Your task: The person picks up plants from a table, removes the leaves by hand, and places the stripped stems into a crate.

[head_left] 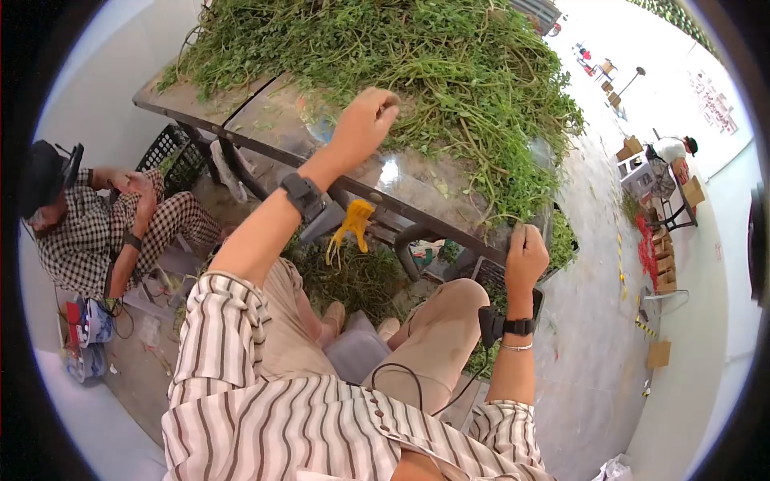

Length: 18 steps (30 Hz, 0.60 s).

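A large heap of leafy green stems (449, 72) covers much of the dark table (273, 120). My left hand (365, 120) is over the table's near part, beside the heap, with its fingers curled together; whatever they hold, if anything, is too small to name. At the table's right front corner my right hand (527, 244) is closed in a pinch at the ends of some green stems hanging from the heap. A yellow bundle (351, 227) hangs below the table's front edge, under my left forearm.
A seated person in checked clothes (72, 240) is at the left, near a black crate (172, 156). More stems (353, 280) lie on the floor under the table. A grey stool (357, 353) stands between my legs. Another person (674, 152) and cardboard boxes (662, 260) are far right.
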Available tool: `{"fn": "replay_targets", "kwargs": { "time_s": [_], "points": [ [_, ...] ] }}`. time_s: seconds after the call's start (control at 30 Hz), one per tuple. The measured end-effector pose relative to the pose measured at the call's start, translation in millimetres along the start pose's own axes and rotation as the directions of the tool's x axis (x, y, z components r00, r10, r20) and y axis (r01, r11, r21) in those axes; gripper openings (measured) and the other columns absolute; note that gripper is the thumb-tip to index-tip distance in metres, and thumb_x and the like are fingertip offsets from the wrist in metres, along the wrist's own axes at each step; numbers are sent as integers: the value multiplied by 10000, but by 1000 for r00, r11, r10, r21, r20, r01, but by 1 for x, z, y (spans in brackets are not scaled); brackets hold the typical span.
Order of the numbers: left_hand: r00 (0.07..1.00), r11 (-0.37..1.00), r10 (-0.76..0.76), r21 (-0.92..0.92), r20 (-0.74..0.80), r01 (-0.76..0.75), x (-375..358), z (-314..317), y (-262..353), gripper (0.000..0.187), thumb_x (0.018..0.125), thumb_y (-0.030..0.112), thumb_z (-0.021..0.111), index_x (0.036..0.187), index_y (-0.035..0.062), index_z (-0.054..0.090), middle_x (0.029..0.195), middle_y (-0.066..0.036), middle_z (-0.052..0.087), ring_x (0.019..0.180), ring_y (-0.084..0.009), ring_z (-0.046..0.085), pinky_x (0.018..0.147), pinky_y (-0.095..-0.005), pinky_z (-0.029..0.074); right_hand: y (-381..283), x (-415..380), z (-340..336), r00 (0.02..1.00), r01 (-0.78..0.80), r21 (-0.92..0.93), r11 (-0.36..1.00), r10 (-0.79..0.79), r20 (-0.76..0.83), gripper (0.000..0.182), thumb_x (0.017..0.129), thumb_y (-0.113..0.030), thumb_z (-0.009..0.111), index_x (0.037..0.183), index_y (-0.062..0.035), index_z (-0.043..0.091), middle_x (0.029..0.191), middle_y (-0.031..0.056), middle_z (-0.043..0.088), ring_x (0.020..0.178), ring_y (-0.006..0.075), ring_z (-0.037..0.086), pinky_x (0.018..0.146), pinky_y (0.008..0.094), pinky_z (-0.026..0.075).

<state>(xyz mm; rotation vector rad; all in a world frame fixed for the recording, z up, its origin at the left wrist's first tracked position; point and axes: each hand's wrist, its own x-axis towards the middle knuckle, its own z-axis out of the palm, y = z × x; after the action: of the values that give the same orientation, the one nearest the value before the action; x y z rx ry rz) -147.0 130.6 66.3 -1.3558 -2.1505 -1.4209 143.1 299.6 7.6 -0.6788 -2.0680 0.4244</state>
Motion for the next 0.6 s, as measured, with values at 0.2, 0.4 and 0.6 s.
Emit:
{"fn": "replay_targets", "kwargs": {
  "time_s": [0.2,0.4,0.6],
  "points": [
    [1000,996,-13,83,-18,15,52,21,-24,321,923,136,466,1216,22,532,1224,-155,486,1048,-317,524,895,-382,420,1,-2,1,1000,20,-1,1000,-20,-12,216,856,-122,578,692,-12,491,657,134,488,567,311,467,524,355,394],
    [1000,975,12,223,-26,-6,93,51,-63,386,925,158,461,1290,32,450,1250,-244,440,1008,-412,529,858,-456,458,1,-2,0,996,82,-5,997,-82,-31,188,831,-83,594,688,-21,489,637,123,465,553,297,460,514,339,398],
    [983,946,-143,308,112,102,110,48,-60,260,896,174,483,998,-27,614,947,-244,606,872,-410,566,756,-465,463,1,-2,0,994,103,-5,995,-103,-34,185,826,-73,599,689,-18,489,615,119,425,531,275,430,501,321,387]
  ]
}}
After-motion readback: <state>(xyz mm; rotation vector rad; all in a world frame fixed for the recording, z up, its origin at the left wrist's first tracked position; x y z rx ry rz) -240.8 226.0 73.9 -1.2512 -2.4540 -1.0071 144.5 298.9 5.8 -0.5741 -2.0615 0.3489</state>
